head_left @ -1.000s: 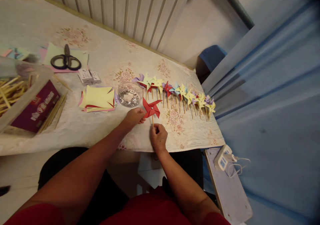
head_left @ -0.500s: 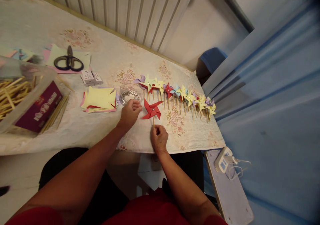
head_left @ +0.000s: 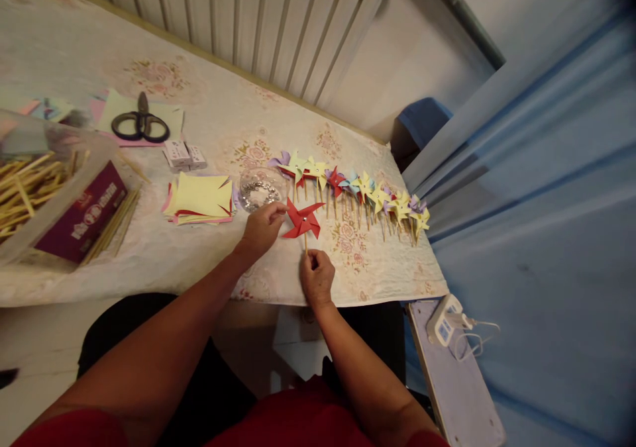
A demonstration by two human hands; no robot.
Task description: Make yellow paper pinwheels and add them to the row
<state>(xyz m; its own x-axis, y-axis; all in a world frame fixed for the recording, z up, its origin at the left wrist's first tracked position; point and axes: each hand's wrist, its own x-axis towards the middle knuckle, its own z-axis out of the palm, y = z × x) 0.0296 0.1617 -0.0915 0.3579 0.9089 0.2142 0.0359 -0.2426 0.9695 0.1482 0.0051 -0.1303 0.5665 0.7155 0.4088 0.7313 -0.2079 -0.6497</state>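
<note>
Red pinwheel (head_left: 304, 220), just one, held by one right hand (head_left: 318, 276).

The red paper pinwheel (head_left: 302, 226) sits near the middle of the frame, its face turned up my way. Its four pointed blades fan out crisply, one tip towards the upper left, one to the upper right, the other two low on either side. A small shiny pin (head_left: 305, 219) marks the centre. Below it, the thin wooden stick (head_left: 306, 242) runs almost straight down, its lower end hidden.
</note>
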